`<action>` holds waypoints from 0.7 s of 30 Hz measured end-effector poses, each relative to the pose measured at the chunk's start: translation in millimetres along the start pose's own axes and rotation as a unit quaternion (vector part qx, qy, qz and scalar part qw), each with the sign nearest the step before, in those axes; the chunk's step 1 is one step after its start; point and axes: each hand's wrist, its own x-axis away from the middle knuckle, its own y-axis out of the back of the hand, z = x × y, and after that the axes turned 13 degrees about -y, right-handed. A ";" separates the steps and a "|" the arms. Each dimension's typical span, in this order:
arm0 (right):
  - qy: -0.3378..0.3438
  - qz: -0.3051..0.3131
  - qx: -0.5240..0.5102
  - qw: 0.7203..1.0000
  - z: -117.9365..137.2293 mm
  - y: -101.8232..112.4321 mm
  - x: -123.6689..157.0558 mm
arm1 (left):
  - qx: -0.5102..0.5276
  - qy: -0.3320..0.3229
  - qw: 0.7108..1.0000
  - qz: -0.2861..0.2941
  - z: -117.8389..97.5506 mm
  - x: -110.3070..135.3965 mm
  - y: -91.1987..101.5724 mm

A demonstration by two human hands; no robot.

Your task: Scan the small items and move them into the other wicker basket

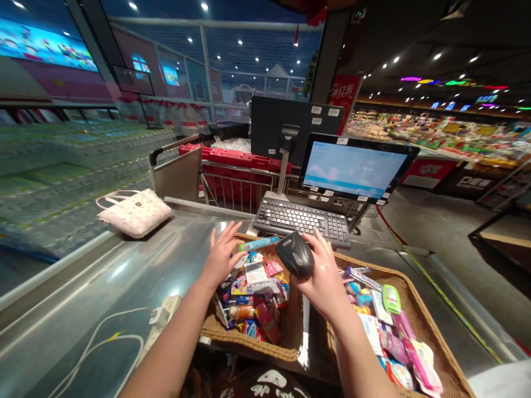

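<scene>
So there's a slim blue-green packet (261, 243) up at the far edge of the left wicker basket (292, 326), its end seemingly pinched by the left hand (219, 257), while the right hand (326, 271) grips a black barcode scanner (295, 254) right beside it. Looks like the scanning step to me; next move probably calls for lining the two up steadily. Other wicker basket (423, 309) sits right, keyboard (298, 218) behind on the table (182, 243)
</scene>
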 end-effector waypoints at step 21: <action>-0.062 0.138 -0.008 0.988 11.3 -24.9 7.1 | -0.094 0.125 0.966 0.206 14.0 41.9 -22.3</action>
